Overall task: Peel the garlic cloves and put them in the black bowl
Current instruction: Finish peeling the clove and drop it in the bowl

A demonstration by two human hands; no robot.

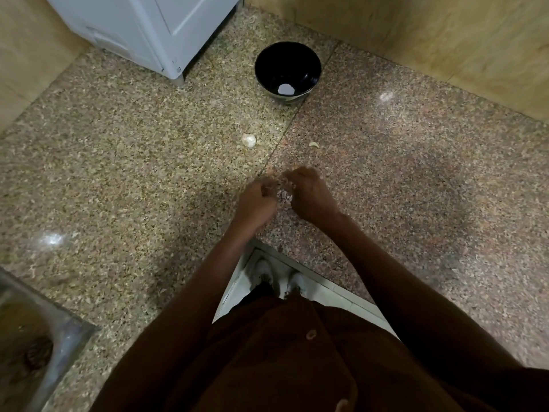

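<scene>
The person stands at a speckled stone table (148,173) and works with both hands close together just in front of the body. The left hand (258,203) and the right hand (310,194) are both curled, fingers bent inward toward a small pale, purplish piece held between them, which looks like a garlic clove (283,196) with its skin on; the picture is blurred there, so which fingers actually pinch it is hard to say. By that reading the step in hand is the peeling itself, with the skin being picked or pulled away. Farther out on the table lie another garlic piece (249,140), whitish and rounded, and to its right a small curved scrap (314,145), either a loose clove or a bit of peel; it is too small to tell. The black bowl (309,59) stands well beyond them near the back wall, beside a white appliance (154,28), and something pale shows at its bottom, perhaps a reflection rather than a clove. The next move probably calls for freeing the clove fully from its skin, then a long reach forward over the loose pieces to drop it in the bowl, and after that picking up the piece left on the table.
</scene>
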